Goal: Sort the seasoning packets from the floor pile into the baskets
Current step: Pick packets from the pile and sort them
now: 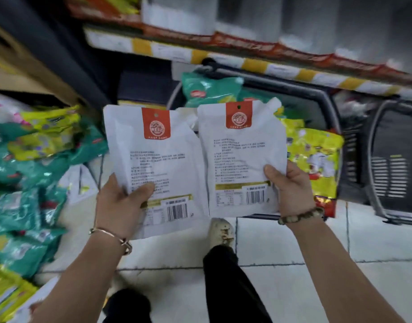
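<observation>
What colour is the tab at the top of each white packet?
Orange-red, with a round white emblem, on both the left packet and right packet; head view.

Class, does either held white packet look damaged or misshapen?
The white packet in the right hand looks creased along its right edge, top corner bent. The other packet, in the left hand, shows no tear.

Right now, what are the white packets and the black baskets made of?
The white packets look like soft plastic film, matte: they crease and bend where the left hand and right hand grip them. The black baskets look like hard moulded plastic, with slotted walls.
</observation>
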